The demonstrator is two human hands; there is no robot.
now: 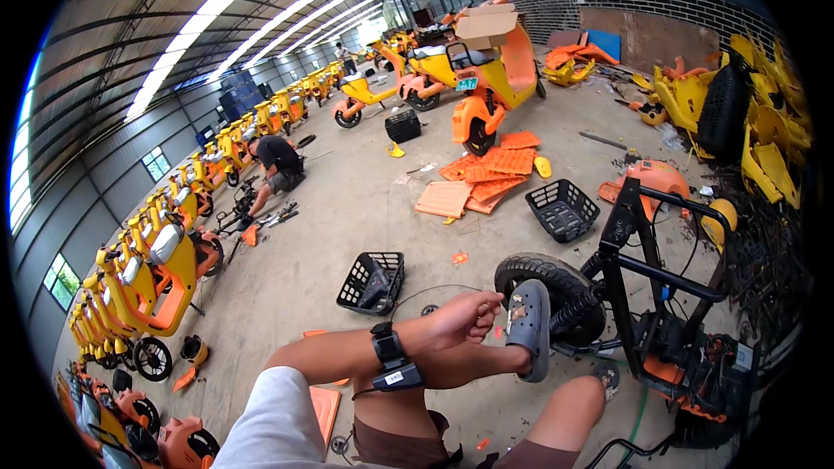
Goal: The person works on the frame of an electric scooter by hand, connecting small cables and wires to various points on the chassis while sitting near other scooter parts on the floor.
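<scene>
My left hand (pixel 469 317) is closed, its fingers curled near the rear tyre (pixel 560 278) of a stripped scooter. A thin black cable (pixel 426 288) arcs up to it, but I cannot make out what the fingers hold. A black strap with a small box circles that wrist. My right hand does not show. Beside the tyre is my raised foot in a grey clog (pixel 528 317), and behind it a black shock absorber (pixel 584 300). The bare black scooter frame (pixel 669 278) stands to the right, with exposed wiring low down.
Black baskets (pixel 371 282) (pixel 563 210) and orange panels (pixel 491 175) lie on the floor ahead. Yellow-orange scooters (pixel 174 269) line the left. A co-worker (pixel 278 161) crouches among parts. Yellow body parts (pixel 764 130) pile up at the right.
</scene>
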